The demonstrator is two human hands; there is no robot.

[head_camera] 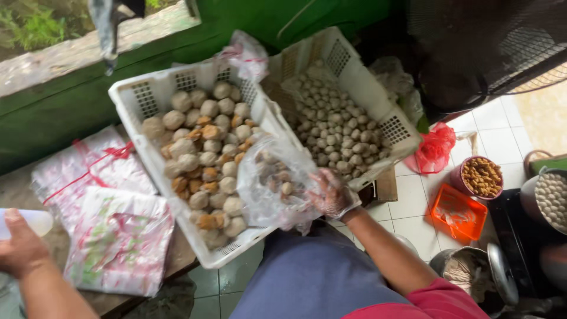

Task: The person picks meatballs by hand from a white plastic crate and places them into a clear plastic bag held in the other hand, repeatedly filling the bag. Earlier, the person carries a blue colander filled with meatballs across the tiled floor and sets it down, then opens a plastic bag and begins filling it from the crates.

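Right hand [332, 194], in a thin clear glove, has its grip clamped on a crinkly clear plastic bag [273, 184] with a few round balls inside; the bag hangs right over the near white basket [131, 106], probably so it fills straight from the pile. That basket is perforated plastic, tilted toward the person, and holds big greyish meatballs [204, 155] mixed with brown fried pieces. A second white basket [360, 77] just behind it holds much smaller, smooth pale balls [338, 131]. Left hand [22, 245] sits at the frame's left edge, grip closed around a white cylindrical object [32, 220], kind unclear. Between the left hand and the near basket, a stack of printed plastic bags [112, 227] lies flat on the bench [177, 260], within reach. Red bag [436, 147] and orange tub [458, 211] sit on the tiled floor.
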